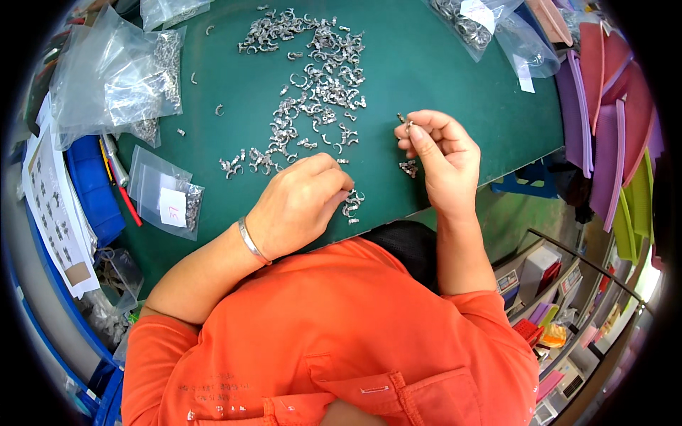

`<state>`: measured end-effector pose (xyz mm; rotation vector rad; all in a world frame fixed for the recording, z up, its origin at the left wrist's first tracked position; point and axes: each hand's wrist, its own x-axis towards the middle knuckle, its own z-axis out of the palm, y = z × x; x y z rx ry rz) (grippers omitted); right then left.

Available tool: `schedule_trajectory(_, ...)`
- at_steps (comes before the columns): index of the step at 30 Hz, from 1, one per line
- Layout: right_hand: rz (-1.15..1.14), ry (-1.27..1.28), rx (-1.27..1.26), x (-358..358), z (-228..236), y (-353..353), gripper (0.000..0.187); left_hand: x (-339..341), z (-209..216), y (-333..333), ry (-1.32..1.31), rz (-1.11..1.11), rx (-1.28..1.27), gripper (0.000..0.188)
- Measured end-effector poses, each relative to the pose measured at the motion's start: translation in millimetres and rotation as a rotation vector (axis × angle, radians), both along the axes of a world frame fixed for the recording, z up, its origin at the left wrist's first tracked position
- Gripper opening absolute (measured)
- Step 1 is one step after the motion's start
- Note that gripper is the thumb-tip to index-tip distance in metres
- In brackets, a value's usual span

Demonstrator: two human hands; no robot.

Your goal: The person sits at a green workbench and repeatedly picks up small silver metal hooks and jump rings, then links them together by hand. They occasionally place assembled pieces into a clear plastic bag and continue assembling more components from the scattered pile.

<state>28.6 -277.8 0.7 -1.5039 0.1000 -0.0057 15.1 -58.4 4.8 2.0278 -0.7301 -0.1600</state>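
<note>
Many small silvery curved metal pieces [323, 89] lie scattered in a long heap over the green table [412, 64]. My left hand [302, 202], with a bangle [251, 240] on its wrist, rests low at the heap's near end, its fingers bent together beside a few loose pieces [352, 204]. What its fingertips hold, if anything, is hidden. Raised at the right, my right hand [442, 149] pinches a small metal piece [408, 126] between thumb and forefinger. Below that hand, a little cluster of dark metal pieces [409, 168] lies on the table.
Clear bags of metal parts [117, 85] and a smaller labelled bag [170, 202] lie at the left, by a blue bin [96, 184] and a printed sheet [53, 206]. More bags [469, 25] lie far right. Purple and red bins [597, 106] stand beyond the table's right edge.
</note>
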Motion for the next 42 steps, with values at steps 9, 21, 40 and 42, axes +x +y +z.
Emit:
schedule_trajectory(9, 0.22, 0.313, 0.444, 19.4, 16.2, 12.2, 0.013, 3.3, 14.4, -4.4, 0.06, 0.155, -0.208, 0.016)
schedule_trajectory(21, 0.202, -0.036, 0.376, 216.4, 90.2, 67.6, 0.03, 4.8, 12.7, 20.0, -0.13, 0.208, -0.096, 0.014)
schedule_trajectory(40, 0.181, -0.471, -0.91, 14.7, -5.0, -19.8, 0.011, 35.1, -1.8, 13.7, -0.304, 0.02, 0.099, 0.02)
schedule_trajectory(42, 0.152, -0.458, -0.843, 10.4, -5.4, -16.4, 0.011, 33.1, 0.8, 10.7, -0.276, 0.035, 0.04, 0.02)
